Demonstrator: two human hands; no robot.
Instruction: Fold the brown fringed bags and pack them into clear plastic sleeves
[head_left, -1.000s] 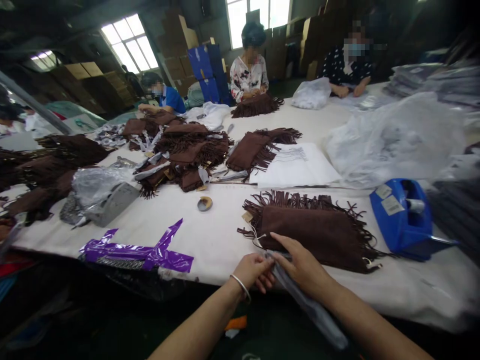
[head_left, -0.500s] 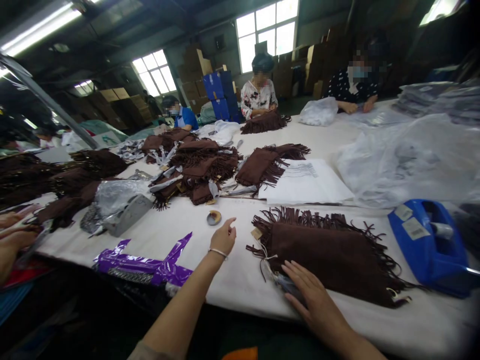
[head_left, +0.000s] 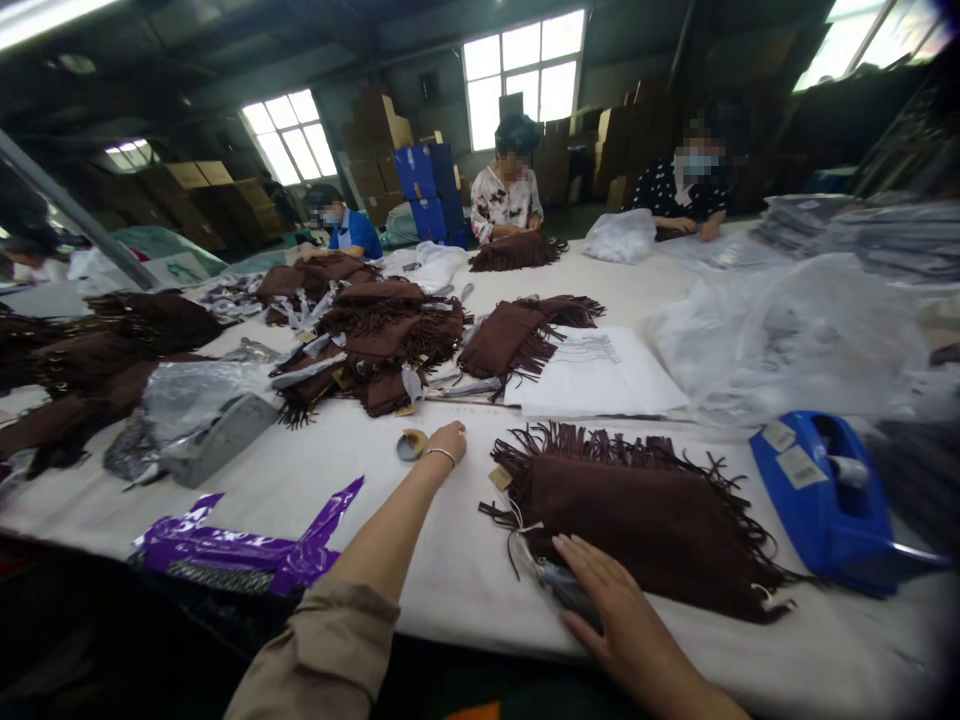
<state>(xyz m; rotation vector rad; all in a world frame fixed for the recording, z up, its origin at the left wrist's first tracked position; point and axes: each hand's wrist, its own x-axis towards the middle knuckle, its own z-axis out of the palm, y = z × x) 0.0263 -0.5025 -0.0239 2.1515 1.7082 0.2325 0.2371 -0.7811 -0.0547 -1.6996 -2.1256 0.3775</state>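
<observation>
My left hand reaches far out over the white table. Its fingers are curled against a small tape roll. My right hand lies flat with fingers stretched out near the table's front edge. It presses on a clear plastic bag at the corner of a brown fringed fabric piece. A paper tag and a string hang at that piece's left corner.
A blue tape dispenser stands to the right, a grey one to the left. Purple plastic strips lie at the front left. Behind are a heap of brown fringed pieces, a white sheet and clear bags. Three people sit at the far side.
My left hand left the bag, stretched forward across the table and closed at the small tape roll. My right hand stayed flat on the bag by the fringed piece.
</observation>
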